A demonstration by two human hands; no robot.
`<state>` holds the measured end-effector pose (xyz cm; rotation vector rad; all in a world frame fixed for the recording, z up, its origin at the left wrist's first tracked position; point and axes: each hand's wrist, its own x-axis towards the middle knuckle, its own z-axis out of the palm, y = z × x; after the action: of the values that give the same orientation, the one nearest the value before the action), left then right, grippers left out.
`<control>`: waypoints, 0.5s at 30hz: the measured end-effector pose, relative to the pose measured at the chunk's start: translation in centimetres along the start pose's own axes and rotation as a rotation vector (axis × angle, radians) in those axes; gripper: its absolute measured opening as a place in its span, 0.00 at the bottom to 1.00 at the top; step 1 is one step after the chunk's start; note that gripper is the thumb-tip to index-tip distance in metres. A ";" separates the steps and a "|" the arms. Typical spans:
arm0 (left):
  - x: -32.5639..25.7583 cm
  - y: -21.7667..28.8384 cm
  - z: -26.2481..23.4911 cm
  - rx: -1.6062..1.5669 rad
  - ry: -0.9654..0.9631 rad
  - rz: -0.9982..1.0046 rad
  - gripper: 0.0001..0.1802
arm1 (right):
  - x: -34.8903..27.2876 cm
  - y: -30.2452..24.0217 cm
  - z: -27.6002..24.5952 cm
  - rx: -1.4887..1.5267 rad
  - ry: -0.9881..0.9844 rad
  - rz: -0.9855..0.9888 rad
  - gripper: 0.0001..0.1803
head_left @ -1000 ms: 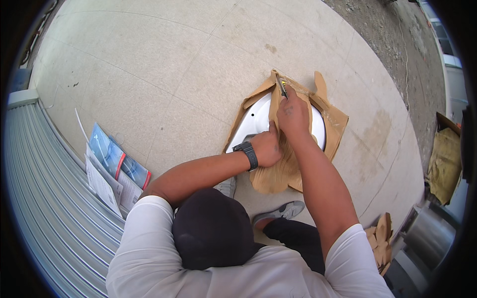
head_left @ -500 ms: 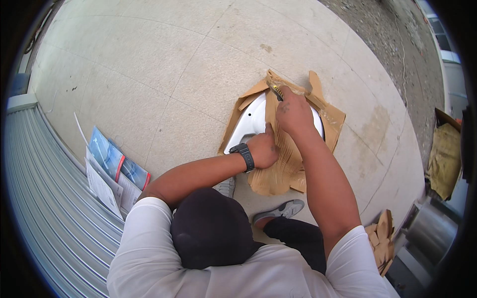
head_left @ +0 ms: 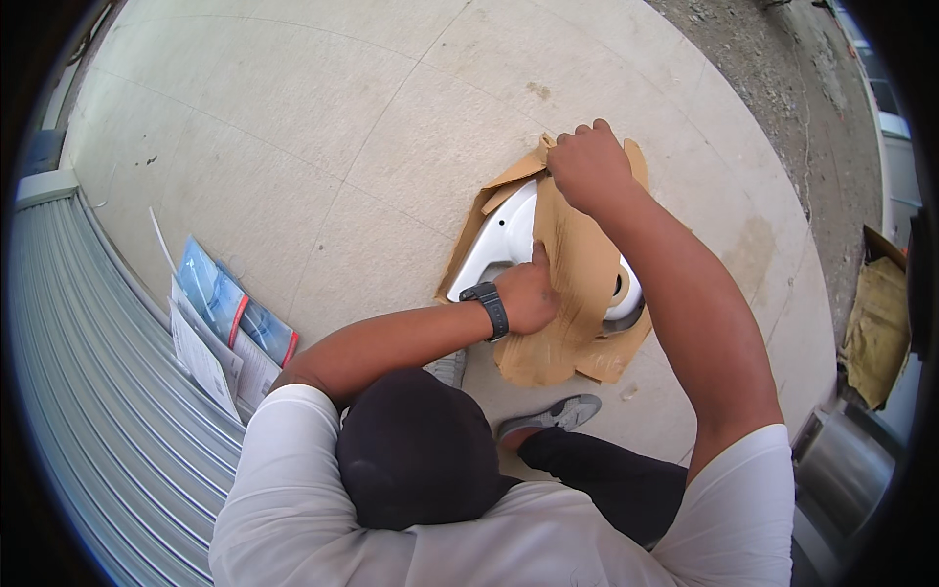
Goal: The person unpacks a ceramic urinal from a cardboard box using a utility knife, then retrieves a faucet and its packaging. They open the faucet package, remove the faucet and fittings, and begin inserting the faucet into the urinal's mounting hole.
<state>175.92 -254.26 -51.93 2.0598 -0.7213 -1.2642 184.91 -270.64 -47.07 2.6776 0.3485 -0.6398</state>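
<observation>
My left grip (head_left: 528, 296) half-curled on cardboard (head_left: 579, 256) over a white fixture (head_left: 489, 247), right grip (head_left: 591, 168) curled tighter, either's hold I can't tell

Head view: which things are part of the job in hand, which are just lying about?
In hand:
- white molded piece
- brown cardboard around it, left hand on it, right hand at its far edge

Apparently just lying about:
- blue printed packets
- white papers
- crumpled brown packaging, far right
</observation>
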 end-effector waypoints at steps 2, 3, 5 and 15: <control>0.0 0.1 -0.1 0.008 0.014 0.003 0.49 | 0.9 -0.2 -0.3 -0.028 0.027 -0.022 0.07; 0.0 0.1 -0.1 0.004 0.013 0.001 0.49 | 1.0 -0.2 -0.4 -0.045 0.044 -0.032 0.07; 0.1 0.2 -0.2 -0.013 0.006 -0.007 0.49 | 1.2 0.0 -0.4 -0.050 0.039 -0.033 0.08; -0.3 -0.3 0.0 0.027 -0.003 0.014 0.48 | -0.4 11.2 -5.5 0.119 0.232 0.398 0.16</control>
<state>175.84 -253.86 -51.98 2.0712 -0.7570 -1.2559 190.24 -278.63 -39.06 2.8222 -0.1706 -0.2367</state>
